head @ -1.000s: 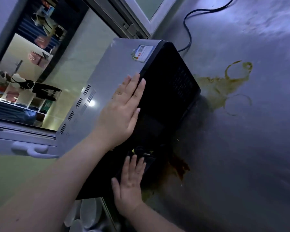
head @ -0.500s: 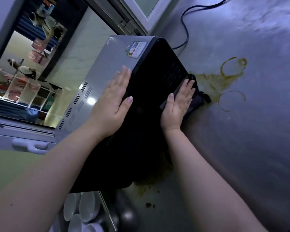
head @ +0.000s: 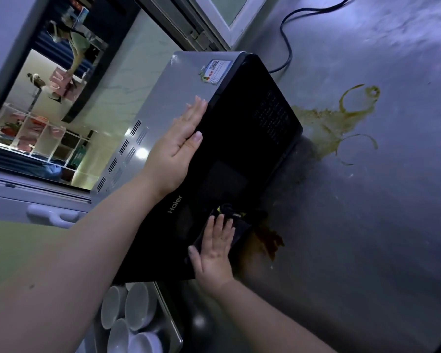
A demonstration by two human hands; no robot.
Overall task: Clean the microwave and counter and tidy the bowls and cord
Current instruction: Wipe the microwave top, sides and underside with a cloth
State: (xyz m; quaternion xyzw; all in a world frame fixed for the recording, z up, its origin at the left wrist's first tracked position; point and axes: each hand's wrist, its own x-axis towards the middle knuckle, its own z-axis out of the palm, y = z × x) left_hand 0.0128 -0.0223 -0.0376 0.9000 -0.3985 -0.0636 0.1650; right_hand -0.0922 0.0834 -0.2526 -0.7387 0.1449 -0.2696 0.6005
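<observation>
Pressing dark cloth [head: 236,229] on glossy microwave [head: 242,149], right hand [head: 215,253]

Head view, tilted, close above microwave [head: 239,154]

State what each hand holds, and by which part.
Neither hand grips anything. The right hand presses a dark cloth flat against the microwave door's lower edge. The left hand lies open on the microwave's top front edge.

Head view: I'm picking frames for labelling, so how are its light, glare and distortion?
Head view: dim and bluish, tilted by the wide lens; white glare spots on the microwave top near its vents; the black door swallows detail, so the dark cloth under the right hand barely shows; the counter spill stays readable.
</observation>
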